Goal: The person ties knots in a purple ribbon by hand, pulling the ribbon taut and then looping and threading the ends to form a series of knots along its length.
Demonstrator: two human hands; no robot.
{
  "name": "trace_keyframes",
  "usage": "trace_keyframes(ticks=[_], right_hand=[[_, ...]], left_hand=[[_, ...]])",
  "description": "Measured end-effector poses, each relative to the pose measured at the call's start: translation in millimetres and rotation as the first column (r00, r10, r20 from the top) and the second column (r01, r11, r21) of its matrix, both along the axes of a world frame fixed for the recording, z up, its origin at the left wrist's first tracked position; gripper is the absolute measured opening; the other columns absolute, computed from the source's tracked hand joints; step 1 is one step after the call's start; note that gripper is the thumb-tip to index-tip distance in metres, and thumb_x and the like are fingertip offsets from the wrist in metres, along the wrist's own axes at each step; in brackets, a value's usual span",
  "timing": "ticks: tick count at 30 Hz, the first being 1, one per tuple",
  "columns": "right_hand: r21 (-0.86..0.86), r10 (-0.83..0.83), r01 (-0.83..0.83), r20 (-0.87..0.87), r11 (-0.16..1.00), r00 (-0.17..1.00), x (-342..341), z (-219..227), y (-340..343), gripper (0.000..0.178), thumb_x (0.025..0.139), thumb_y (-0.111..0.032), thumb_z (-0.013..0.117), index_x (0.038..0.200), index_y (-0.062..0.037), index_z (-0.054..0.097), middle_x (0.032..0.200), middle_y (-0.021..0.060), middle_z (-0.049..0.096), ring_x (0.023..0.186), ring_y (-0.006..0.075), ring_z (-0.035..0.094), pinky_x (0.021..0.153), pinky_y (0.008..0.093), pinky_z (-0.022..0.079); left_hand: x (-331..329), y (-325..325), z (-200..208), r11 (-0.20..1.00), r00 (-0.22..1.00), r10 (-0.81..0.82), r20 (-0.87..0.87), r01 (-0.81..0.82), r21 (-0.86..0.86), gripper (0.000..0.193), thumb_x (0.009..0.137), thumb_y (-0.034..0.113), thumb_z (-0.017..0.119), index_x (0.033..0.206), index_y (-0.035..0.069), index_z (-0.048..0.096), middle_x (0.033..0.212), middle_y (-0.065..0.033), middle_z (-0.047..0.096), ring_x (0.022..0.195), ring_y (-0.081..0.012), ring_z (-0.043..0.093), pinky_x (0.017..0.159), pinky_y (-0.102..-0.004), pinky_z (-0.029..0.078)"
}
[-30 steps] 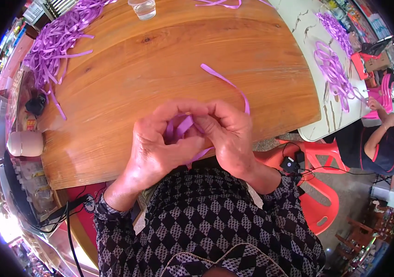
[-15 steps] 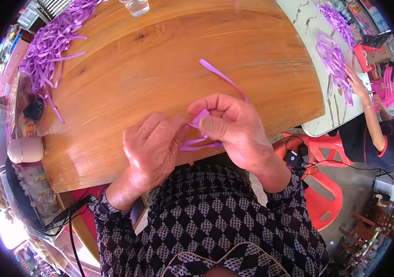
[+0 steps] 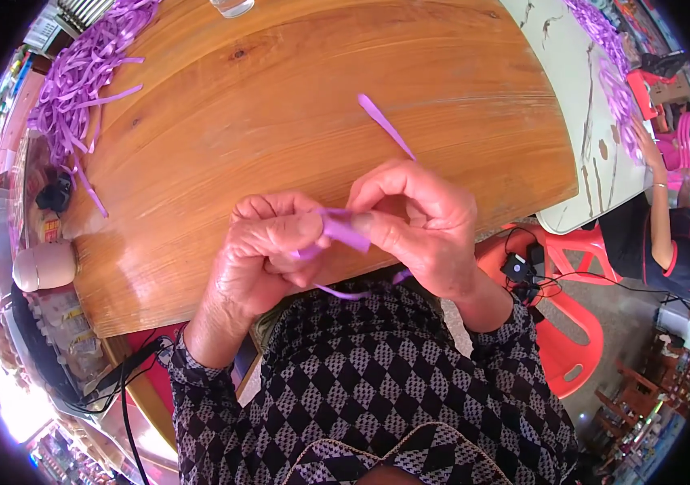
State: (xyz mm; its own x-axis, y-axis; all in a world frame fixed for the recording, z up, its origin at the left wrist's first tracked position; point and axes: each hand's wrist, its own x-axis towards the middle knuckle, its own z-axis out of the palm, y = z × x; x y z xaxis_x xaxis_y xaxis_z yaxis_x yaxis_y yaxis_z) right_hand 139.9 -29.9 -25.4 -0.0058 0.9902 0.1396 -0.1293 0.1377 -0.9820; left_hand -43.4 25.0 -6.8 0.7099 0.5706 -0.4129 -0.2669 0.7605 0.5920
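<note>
- The narrow, glossy purple fabric ribbon is probably handling as light, soft and slightly slippery; pinching it flat by its edges is likely suiting it best.
- It is bending into a small fold, its sheen catching light.
- It is hanging between the left hand and right hand, above the brown wooden table's near edge; both thumbs and fingers are clamping it.

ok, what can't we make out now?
Head view throughout:
Purple ribbon: its pinched parts, hidden by the left hand and right hand.
Clear cup: its rim, cut off by the upper edge.
Co-worker's hand: its fingertips, too small and blurred.
</note>
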Motion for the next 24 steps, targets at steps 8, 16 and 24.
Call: trace_keyframes(ticks=[8, 16, 24], right_hand=[[0.202, -0.042, 0.02, 0.103, 0.979, 0.994, 0.2, 9.5, -1.6, 0.01, 0.081, 0.002, 0.059, 0.09, 0.0063, 0.058, 0.095, 0.0156, 0.057, 0.088, 0.0196, 0.057, 0.08, 0.0287, 0.044], [0.029, -0.004, 0.009, -0.188, 1.0, 0.982, -5.4, 11.1, -0.8, 0.01, 0.08, -0.002, 0.062, 0.083, 0.0066, 0.058, 0.097, 0.018, 0.059, 0.088, 0.0196, 0.057, 0.078, 0.0302, 0.046], [-0.09, 0.025, -0.067, -0.404, 0.994, 0.914, 13.4, 47.6, 22.7, 0.002, 0.077, 0.002, 0.059, 0.077, 0.0037, 0.06, 0.087, 0.0161, 0.063, 0.078, 0.017, 0.059, 0.073, 0.0294, 0.046]], left_hand=[[8.6, -7.9, 8.2, 0.977, 0.961, 0.164, -0.221, -0.128, 0.169, 0.018, 0.079, 0.014, 0.067, 0.084, -0.003, 0.062, 0.074, -0.0087, 0.064, 0.057, -0.0108, 0.058, 0.045, -0.0201, 0.045], [13.6, -14.4, 24.6, 0.883, 0.924, 0.225, -0.309, -0.06, 0.465, 0.02, 0.079, 0.015, 0.067, 0.089, -0.003, 0.063, 0.073, -0.0076, 0.064, 0.062, -0.0103, 0.059, 0.052, -0.0207, 0.049], [16.8, 39.7, 104.1, -0.027, 0.662, 0.731, -0.167, 0.273, 0.962, 0.044, 0.087, 0.037, 0.054, 0.102, -0.003, 0.062, 0.077, -0.0017, 0.058, 0.062, -0.0057, 0.045, 0.057, -0.0173, 0.034]])
